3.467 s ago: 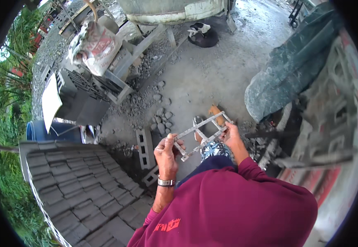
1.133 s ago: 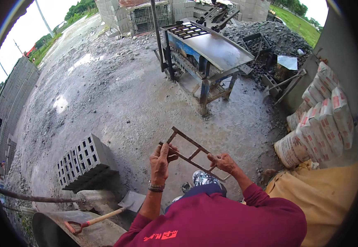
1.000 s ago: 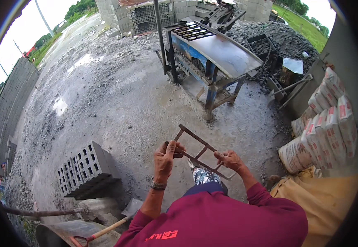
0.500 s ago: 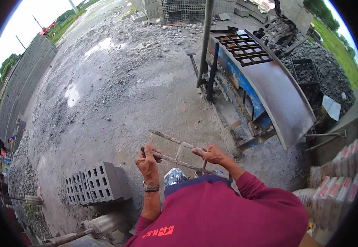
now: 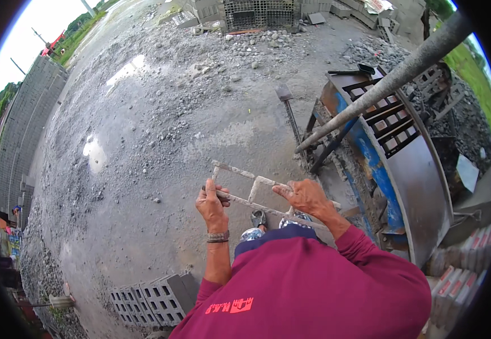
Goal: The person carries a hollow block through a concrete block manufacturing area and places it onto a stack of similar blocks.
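Both my hands hold a flat, ladder-like frame (image 5: 254,190) with two long bars and short crosspieces, crusted with grey cement. It is level in front of my waist, above the ground. My left hand (image 5: 212,209) is closed round the near bar by its left end, thumb up. A bracelet or watch sits on that wrist. My right hand (image 5: 308,199) grips the far bar towards its right end, its thumb laid along the bar. One dark shoe (image 5: 259,218) shows beneath the frame.
Hollow concrete blocks (image 5: 154,300) lie at lower left. On the right stands a blue machine (image 5: 368,151) with a metal top (image 5: 420,175) and a slanting pipe (image 5: 389,79). A long-handled tool (image 5: 284,93) leans beside it. Stacked bags (image 5: 444,296) stand lower right; loose gravel (image 5: 160,107) covers ground ahead.
My body and view have turned and moved forward, so the machine and pipe look nearer and the blocks sit lower. Both hands still hold the frame, which now appears slightly further right.
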